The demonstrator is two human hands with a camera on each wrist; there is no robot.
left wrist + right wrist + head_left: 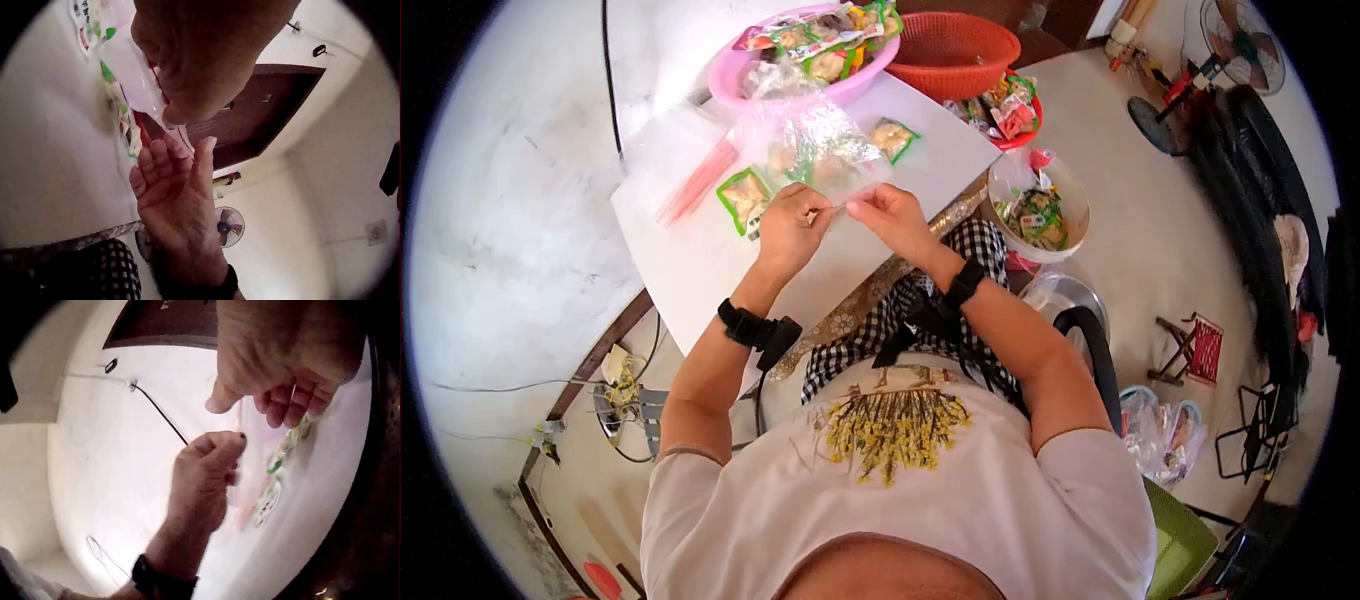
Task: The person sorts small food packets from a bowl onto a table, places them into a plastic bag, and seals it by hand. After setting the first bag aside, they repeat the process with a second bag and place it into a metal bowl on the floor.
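Between thumb and fingertips my left hand (793, 232) pinches the near edge of a clear plastic bag (810, 130), which spreads away over the white tabletop (820, 285). My right hand (890, 222) is beside it, fingertips right at the bag's edge. In the left wrist view, the right hand's thumb (203, 165) stands apart from its loosely bent fingers. Packets (830, 168) show through the film. A green-edged food packet (745, 198) lies left of the left hand, and another packet (893, 139) lies beyond the right hand.
Pink strips (700, 182) lie at the table's left. Behind stands a pink basin (725, 85) heaped with packets, beside a red-orange basket (955, 50). A white bucket (1080, 215) with packets stands right of the table. A fan (1240, 45) is farther right.
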